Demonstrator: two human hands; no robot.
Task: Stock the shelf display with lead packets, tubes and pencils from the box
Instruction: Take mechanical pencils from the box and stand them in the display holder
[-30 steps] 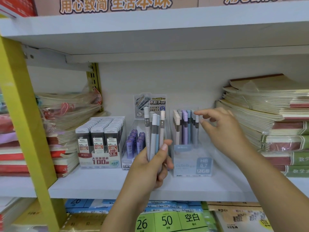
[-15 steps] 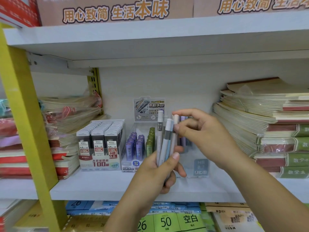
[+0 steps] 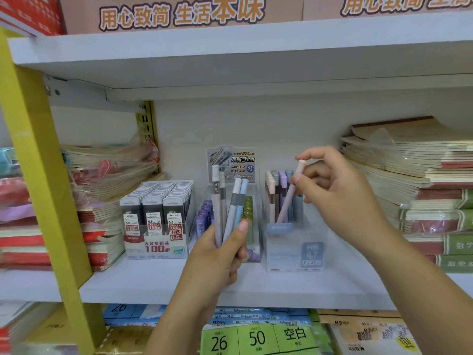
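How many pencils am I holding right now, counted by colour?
White pencils: 2, in the left hand
Blue pencils: 2, in the left hand
Pink pencil: 1, pinched in the right hand
Total: 5

The lower ends of the pencils (image 3: 230, 201) are hidden inside the grip of the left hand (image 3: 220, 252). The tip of the pink pencil (image 3: 289, 198), pinched by the right hand (image 3: 340, 198), is lost among the others in the clear display box (image 3: 294, 254), whose small print is too blurred to read. At 3 o'clock the notebook stacks (image 3: 422, 175) run off the edge. At 9 o'clock the wrapped stacks (image 3: 107, 170) are smeared. At 12 o'clock the lettered carton (image 3: 179, 14) is cropped.
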